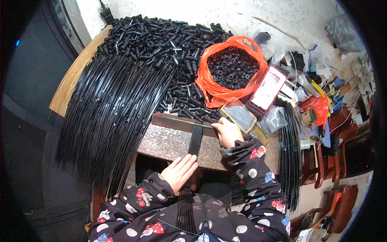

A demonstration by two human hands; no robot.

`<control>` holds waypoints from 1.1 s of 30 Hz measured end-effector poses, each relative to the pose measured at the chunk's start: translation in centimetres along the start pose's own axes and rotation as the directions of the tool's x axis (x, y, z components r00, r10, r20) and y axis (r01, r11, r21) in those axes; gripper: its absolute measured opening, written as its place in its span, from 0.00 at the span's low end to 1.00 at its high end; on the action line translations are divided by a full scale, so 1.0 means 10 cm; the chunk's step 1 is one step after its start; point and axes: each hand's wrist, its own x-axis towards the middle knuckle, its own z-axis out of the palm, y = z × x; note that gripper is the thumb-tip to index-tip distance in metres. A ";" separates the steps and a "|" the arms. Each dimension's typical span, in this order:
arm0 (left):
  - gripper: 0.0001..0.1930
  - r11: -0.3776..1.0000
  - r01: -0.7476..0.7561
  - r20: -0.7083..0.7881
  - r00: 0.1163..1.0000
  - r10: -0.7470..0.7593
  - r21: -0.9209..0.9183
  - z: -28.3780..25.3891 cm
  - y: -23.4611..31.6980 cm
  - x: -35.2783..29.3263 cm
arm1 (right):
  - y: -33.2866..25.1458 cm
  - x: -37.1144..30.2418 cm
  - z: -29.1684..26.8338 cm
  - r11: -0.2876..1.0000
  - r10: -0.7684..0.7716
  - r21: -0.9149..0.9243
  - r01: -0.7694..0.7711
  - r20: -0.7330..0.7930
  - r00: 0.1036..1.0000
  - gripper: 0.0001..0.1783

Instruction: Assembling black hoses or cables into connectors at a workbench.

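My left hand (180, 173) lies flat with its fingers stretched out along the left side of a narrow row of thin black rods (196, 139). The row runs from the table over its front edge and down across my lap. At its far end, a thin silvery metal rod (177, 121) crosses the row from side to side, in front of a long dark bar (167, 121). My right hand (229, 134) is closed with thumb and forefinger at the right end of the metal rod. Its remaining fingers are curled and partly hidden.
Long black rods (113, 109) hang over the table's left side by a wooden board (66, 88). Behind lie black tubular parts (157, 38). An orange bag (205, 76) of small black rings, a phone (268, 88), a box of grey pins (238, 115) and more rods (289, 161) stand right.
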 end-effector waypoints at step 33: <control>0.45 0.999 -0.039 0.101 0.994 0.041 -0.017 -0.08 -0.05 -0.01 | 0.04 0.15 -0.05 0.999 -0.040 0.020 0.038 0.140 0.989 0.11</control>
